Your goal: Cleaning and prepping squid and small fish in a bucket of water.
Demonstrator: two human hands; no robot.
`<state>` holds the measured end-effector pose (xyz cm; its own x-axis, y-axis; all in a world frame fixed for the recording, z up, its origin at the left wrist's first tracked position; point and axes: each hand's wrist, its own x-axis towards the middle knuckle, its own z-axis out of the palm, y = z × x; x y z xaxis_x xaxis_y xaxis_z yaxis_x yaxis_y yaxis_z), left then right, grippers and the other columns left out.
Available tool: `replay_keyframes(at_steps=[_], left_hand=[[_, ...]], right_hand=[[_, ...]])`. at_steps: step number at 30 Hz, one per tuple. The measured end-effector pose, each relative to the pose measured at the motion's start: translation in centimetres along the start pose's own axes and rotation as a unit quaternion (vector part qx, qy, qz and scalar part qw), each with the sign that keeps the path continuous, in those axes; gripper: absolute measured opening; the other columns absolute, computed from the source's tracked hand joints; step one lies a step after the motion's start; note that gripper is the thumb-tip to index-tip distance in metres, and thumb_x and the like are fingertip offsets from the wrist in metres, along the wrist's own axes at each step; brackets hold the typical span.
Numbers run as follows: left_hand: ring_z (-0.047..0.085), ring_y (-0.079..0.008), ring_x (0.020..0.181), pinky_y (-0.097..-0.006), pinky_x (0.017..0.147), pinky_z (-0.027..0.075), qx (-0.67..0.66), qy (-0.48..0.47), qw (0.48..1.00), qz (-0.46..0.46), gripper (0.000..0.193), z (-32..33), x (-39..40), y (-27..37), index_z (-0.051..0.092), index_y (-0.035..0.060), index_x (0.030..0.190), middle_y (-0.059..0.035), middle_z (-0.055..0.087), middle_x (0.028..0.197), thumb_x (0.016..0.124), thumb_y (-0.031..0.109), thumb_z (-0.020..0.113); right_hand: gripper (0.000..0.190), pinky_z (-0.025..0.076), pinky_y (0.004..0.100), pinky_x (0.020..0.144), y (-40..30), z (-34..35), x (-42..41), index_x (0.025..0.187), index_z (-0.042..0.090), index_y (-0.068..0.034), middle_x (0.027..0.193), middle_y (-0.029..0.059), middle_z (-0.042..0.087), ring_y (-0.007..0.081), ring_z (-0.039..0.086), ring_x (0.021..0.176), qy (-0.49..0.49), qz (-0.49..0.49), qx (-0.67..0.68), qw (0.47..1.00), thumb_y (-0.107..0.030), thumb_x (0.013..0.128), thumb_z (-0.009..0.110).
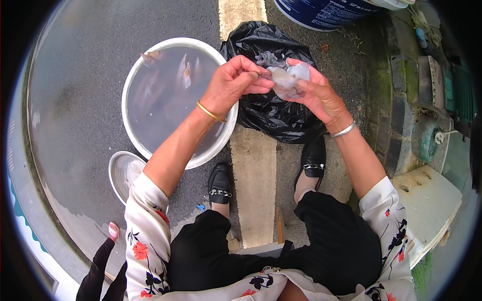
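My right hand (320, 88) cradles a pale, glossy squid or cuttlefish body (286, 79), with the thumb pressed on its near side. The fingertips of my left hand (241, 77) pinch a thin, dark piece of tissue at the left end of that body. Both hands are above a black plastic bag (278, 116), spread wide on the ground. Grey, wet squid scraps (269, 58) are visible in it just beyond my fingers. Left of the bag stands a round white tub (130, 128) of murky water; several squid (185, 73) show through the surface.
A smaller basin (115, 177) with whitish pieces sits near my left forearm. A dark blue bucket (324, 13) bearing writing stands at the far side. Brick edging (399, 109) and a pale slab (429, 207) line the right. Another person's legs (99, 263) show at lower left.
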<state>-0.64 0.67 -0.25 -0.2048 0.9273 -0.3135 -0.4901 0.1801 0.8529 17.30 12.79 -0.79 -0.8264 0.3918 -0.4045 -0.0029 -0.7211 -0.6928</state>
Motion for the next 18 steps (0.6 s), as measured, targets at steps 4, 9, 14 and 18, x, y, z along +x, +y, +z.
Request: replay_keyframes(at_steps=[4,9,14,18], left_hand=[[0.063,-0.0221,0.086,-0.0311,0.076,0.055,-0.050,-0.018,0.999,-0.007,0.008,0.0,0.0,0.2,0.046,0.0013,0.085,-0.0179,0.057,0.101,0.088,-0.001,0.039],[0.063,-0.0227,0.086,-0.0313,0.077,0.054,-0.006,-0.025,1.000,-0.005,0.005,0.6,-0.2,-0.8,0.044,0.0000,0.085,-0.0177,0.057,0.098,0.088,-0.001,0.039],[0.063,-0.0234,0.086,-0.0314,0.077,0.054,0.034,-0.052,0.998,0.009,0.002,0.9,0.2,-1.4,0.041,-0.0020,0.087,-0.0162,0.058,0.092,0.088,-0.001,0.040],[0.063,-0.0228,0.086,-0.0309,0.076,0.054,0.029,-0.043,0.998,0.025,0.002,1.7,0.1,0.0,0.041,-0.0024,0.089,-0.0153,0.058,0.092,0.089,0.000,0.041]], right_hand=[[0.048,0.044,0.0368,0.088,0.7,-2.1,-0.2,0.115,0.045,-0.004,0.101,0.0110,0.059,0.0198,0.057,0.097,-0.034,0.088,0.042,0.995,-0.021,0.076,0.067],[0.053,0.045,0.0297,0.085,0.5,1.0,0.1,0.115,0.043,-0.001,0.102,0.0126,0.058,0.0165,0.056,0.096,-0.021,0.041,-0.176,0.983,-0.014,0.071,0.071],[0.054,0.045,0.0281,0.083,3.6,1.9,0.7,0.113,0.043,0.002,0.102,0.0131,0.057,0.0170,0.057,0.094,0.013,-0.023,-0.177,0.984,-0.005,0.066,0.069],[0.046,0.046,0.0261,0.077,3.6,2.3,0.5,0.104,0.049,0.000,0.096,0.0097,0.058,0.0148,0.057,0.088,0.085,-0.092,-0.326,0.937,-0.008,0.065,0.072]])
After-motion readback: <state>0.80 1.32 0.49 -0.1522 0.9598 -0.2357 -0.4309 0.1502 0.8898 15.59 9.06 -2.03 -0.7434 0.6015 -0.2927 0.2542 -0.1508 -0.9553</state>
